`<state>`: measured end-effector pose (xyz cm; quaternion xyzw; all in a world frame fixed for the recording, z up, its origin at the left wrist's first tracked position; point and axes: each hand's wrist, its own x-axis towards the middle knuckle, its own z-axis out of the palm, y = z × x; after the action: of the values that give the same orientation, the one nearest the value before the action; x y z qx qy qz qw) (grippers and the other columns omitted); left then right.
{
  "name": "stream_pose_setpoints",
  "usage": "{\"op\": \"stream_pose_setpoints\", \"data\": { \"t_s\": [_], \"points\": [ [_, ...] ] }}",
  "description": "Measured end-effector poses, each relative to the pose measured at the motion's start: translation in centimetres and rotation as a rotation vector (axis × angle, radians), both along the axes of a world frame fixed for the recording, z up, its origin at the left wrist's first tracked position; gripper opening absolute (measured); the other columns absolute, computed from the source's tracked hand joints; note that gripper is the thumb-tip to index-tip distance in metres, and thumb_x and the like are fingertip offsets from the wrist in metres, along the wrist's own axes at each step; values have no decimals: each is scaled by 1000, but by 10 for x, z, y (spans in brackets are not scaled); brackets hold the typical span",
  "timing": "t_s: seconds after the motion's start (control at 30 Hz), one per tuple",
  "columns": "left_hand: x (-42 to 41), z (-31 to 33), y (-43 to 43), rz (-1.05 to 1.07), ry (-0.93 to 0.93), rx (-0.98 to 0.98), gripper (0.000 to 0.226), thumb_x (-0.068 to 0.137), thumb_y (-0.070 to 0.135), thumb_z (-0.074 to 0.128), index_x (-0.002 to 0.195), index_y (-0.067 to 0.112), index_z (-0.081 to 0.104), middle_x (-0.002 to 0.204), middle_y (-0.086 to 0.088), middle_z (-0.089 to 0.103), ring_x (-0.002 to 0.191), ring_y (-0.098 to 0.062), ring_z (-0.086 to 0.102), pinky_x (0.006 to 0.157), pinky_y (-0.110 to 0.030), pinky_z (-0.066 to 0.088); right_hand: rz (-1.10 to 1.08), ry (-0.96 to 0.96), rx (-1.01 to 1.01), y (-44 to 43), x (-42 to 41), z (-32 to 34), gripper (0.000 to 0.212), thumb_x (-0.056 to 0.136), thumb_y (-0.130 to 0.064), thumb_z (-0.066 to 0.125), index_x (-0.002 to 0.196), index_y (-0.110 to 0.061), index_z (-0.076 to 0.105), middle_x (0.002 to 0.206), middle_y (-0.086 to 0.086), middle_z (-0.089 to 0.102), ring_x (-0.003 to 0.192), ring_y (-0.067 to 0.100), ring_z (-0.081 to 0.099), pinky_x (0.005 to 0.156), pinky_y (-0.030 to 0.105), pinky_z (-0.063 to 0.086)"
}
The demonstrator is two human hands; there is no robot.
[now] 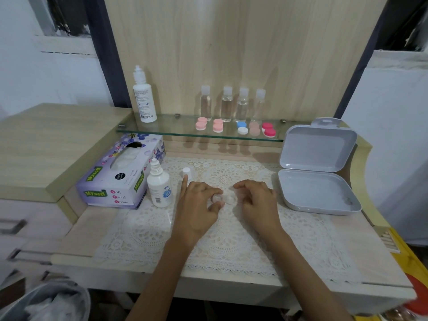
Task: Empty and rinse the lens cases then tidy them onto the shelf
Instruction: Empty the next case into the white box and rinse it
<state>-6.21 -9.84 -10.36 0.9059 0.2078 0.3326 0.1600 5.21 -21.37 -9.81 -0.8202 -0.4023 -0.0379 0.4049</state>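
Note:
A small pale lens case (228, 199) lies on the lace mat between my hands. My left hand (199, 202) pinches its left end between thumb and fingers, index finger stretched out toward a loose white cap (186, 171). My right hand (256, 198) hovers at the case's right end with fingers curled; whether it touches the case is unclear. On the glass shelf (162, 132) stand several closed lens cases: pink (201, 123), pink (218, 125), blue and white (242, 128), beige (254, 128) and red (268, 129).
An uncapped solution bottle (159, 185) stands beside a tissue box (120, 172) on the left. A grey hinged box (317, 170) lies open on the right. A tall white bottle (144, 96) and several clear bottles (231, 104) stand on the shelf. A bin (46, 302) sits at lower left.

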Motion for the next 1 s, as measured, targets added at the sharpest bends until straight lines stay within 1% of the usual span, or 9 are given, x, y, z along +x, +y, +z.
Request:
{"op": "stream_pose_setpoints", "data": {
  "t_s": [0.07, 0.13, 0.2, 0.27, 0.43, 0.53, 0.6, 0.7, 1.0],
  "points": [
    [0, 0, 0, -1, 7, 3, 24, 80, 30, 71, 102, 23, 72, 91, 8, 65, 101, -13, 55, 118, -46, 9, 28, 45, 18, 0, 0, 3, 32, 83, -9, 57, 105, -29, 67, 112, -18, 62, 110, 3, 45, 96, 29, 24],
    [0, 0, 0, 1, 17, 6, 24, 81, 31, 69, 104, 24, 71, 94, 9, 65, 103, -11, 54, 118, -44, 7, 43, 38, -3, 0, 1, 3, 26, 81, -25, 65, 106, -30, 68, 119, -18, 60, 116, 3, 43, 100, 32, 23],
    [0, 0, 0, 2, 22, 11, 24, 81, 32, 68, 105, 25, 71, 97, 10, 65, 105, -9, 53, 118, -42, 7, 41, 15, -62, 1, 0, 1, 34, 72, -40, 62, 104, -31, 69, 122, -19, 57, 118, 3, 42, 96, 28, 19],
    [0, -1, 1, 2, 24, 11, 24, 82, 32, 68, 105, 26, 70, 99, 10, 65, 107, -9, 53, 118, -42, 8, 32, -5, -70, 2, 0, -2, 37, 66, -44, 59, 99, -32, 70, 121, -21, 56, 116, 2, 43, 94, 27, 18],
    [-1, -1, 0, -7, 48, 5, 32, 86, 30, 64, 117, 27, 64, 119, 8, 60, 120, -7, 48, 119, -43, 7, 37, -17, -53, 1, 3, -4, 24, 78, -37, 71, 99, -26, 72, 119, -18, 57, 115, 3, 43, 95, 27, 19],
    [-1, 2, -2, 5, 178, -6, 48, 94, 37, 48, 140, 23, 44, 147, 4, 41, 140, -8, 25, 119, -37, -2, 24, -23, -27, 2, 4, -4, 22, 79, -33, 73, 98, -24, 73, 115, -15, 59, 114, 6, 45, 100, 29, 23],
    [0, 1, -3, 27, 278, 17, 58, 96, 46, 29, 148, 20, 28, 156, 3, 23, 146, -9, 9, 119, -36, -5, 28, 6, 8, 2, 5, -4, 20, 77, -30, 74, 96, -21, 73, 109, -13, 59, 110, 9, 47, 103, 39, 34],
    [1, 1, -5, 42, 368, 33, 57, 101, 44, 23, 151, 16, 20, 159, 1, 9, 146, -10, -1, 119, -36, -8, 19, 28, 51, 1, 5, -3, 18, 77, -26, 75, 94, -20, 73, 103, -13, 58, 106, 9, 48, 97, 46, 41],
    [2, 1, -6, 48, 453, 38, 56, 102, 42, 16, 152, 15, 10, 160, 0, -7, 145, -10, -12, 118, -35, -9, 6, 83, 118, -1, 3, 0, 17, 79, -23, 75, 95, -17, 72, 99, -13, 56, 104, 11, 50, 95, 46, 43]
  ]
}}
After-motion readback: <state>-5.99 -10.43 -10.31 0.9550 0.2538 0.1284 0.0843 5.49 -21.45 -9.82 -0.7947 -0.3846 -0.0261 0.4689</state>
